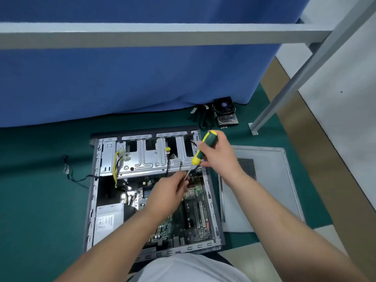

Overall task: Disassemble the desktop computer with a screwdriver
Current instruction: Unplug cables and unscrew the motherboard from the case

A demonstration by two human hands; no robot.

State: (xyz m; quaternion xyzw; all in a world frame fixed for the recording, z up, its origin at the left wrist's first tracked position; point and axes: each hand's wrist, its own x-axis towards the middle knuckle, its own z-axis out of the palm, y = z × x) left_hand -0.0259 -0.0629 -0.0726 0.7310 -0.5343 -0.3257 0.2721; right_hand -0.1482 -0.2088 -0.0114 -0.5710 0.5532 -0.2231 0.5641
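White cloth, likely the person's shirt or lap, fills the bottom edge, just below the computer case. Both bare forearms reach from here up over the case.

Computer case: lies on its side on green floor covering, side panel off, inside exposed. Motherboard in the case's lower right part. Power supply in its lower left corner. Metal drive cage across its upper part, with yellow wires at the cage's left end.

Left hand: over the middle of the case, fingers curled, pinching the metal shaft of the screwdriver near its tip. Tip itself hidden by the fingers, close to the lower edge of the drive cage.

Right hand: over the case's upper right corner, fingers wrapped round the green-and-yellow handle of the screwdriver. Tool tilts, handle up and right, shaft down and left into the case.

Side panel: grey, with a vent grille, flat on the floor just right of the case.

Cooler fan with heatsink: on the floor above the case's upper right corner, black cables just left of it.

Loose black cable: on the floor left of the case, running to its left wall.

Blue curtain hangs beyond the case, crossed by a grey metal bar.
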